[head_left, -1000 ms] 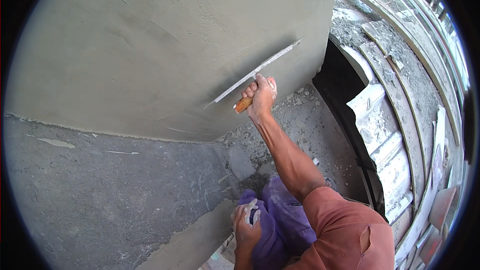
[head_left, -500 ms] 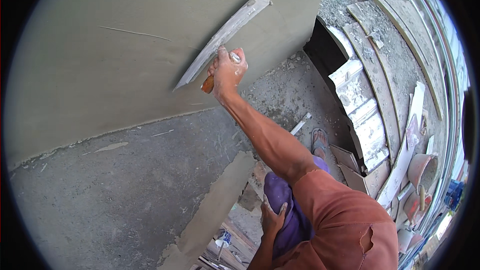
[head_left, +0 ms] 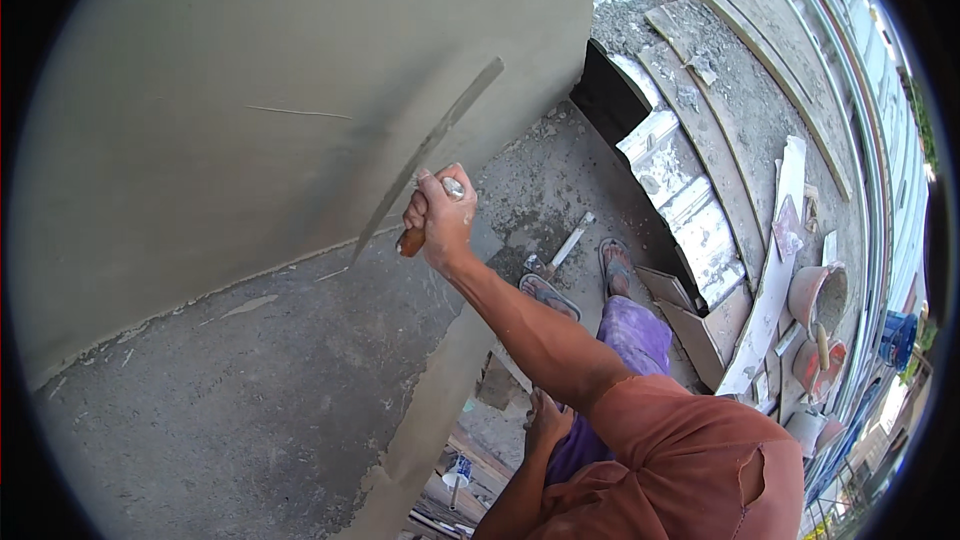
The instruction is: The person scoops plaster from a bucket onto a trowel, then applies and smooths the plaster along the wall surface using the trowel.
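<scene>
My right hand (head_left: 443,212) is closed around the brown wooden handle (head_left: 411,241) of a long plastering trowel. Its blade (head_left: 440,135) shows nearly edge-on, standing a little off the smooth grey plastered wall (head_left: 200,30), with a soft shadow beside it. The blade's lower tip is near the foot of the wall. My left hand (head_left: 549,424) is low by my body, against the purple trousers (head_left: 636,332); its fingers look parted, with nothing clearly held, though they are partly hidden.
Rough concrete floor (head_left: 230,390) runs along the wall, bordered by a smoother plaster strip (head_left: 425,410). Beyond my sandalled feet (head_left: 612,265) lie a crumpled metal sheet (head_left: 680,190), boards (head_left: 770,270) and a mortar-caked bucket (head_left: 815,295). A white-handled tool (head_left: 570,243) rests by my feet.
The trowel has come down the wall and tilted off its surface, its blade turning edge-on. The view has shifted, and both feet now show. My left hand has moved slightly on the trousers.
</scene>
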Demonstrator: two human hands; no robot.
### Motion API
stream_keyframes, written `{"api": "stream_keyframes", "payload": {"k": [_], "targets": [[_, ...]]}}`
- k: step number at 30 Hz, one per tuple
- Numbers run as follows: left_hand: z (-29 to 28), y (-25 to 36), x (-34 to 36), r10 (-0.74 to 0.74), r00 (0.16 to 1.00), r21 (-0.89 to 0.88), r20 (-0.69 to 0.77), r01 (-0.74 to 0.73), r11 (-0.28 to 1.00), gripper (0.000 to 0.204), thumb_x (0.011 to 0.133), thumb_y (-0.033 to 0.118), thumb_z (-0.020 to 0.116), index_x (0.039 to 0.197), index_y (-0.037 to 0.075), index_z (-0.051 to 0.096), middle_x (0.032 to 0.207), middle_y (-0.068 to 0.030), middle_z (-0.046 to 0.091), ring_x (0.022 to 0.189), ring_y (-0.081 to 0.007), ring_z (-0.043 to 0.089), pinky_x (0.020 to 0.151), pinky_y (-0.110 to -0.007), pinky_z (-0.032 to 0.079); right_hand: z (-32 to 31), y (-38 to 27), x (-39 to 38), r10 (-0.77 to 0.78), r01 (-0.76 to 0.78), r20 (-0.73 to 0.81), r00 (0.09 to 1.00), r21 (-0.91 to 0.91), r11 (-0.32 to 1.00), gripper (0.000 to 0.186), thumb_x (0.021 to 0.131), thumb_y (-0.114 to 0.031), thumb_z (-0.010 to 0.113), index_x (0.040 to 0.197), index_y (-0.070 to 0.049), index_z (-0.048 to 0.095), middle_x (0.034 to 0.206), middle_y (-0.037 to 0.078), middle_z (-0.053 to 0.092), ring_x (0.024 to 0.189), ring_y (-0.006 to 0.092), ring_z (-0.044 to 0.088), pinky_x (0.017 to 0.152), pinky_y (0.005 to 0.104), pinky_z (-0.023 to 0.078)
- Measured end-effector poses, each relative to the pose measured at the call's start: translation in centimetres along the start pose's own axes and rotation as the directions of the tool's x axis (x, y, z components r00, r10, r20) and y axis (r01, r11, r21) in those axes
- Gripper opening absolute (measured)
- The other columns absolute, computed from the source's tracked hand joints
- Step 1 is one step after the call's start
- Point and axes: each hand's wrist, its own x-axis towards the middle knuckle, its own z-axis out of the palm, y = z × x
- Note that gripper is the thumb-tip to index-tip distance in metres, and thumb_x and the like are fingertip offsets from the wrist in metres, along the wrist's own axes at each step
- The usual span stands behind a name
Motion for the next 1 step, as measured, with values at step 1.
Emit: {"api": "stream_keyframes", "payload": {"k": [1], "targets": [[-1.25,0.4,0.55,-0.053,0.998,-0.002,0.027,0.053,0.999,0.096,0.089,0.05,0.069,0.161,0.013,0.016,0.156,-0.0228,0.031,0.132,-0.0528,0.046,0.105,-0.063,0.042,-0.85,0.18,0.52,-0.01,0.009,-0.01,1.0,-0.009,1.0,0.026,0.099,-0.013,0.063,0.084,-0.011,0.041,0.058,0.0,0.048,0.044,0.0097,0.044,0.041,0.0254,0.035]]}}
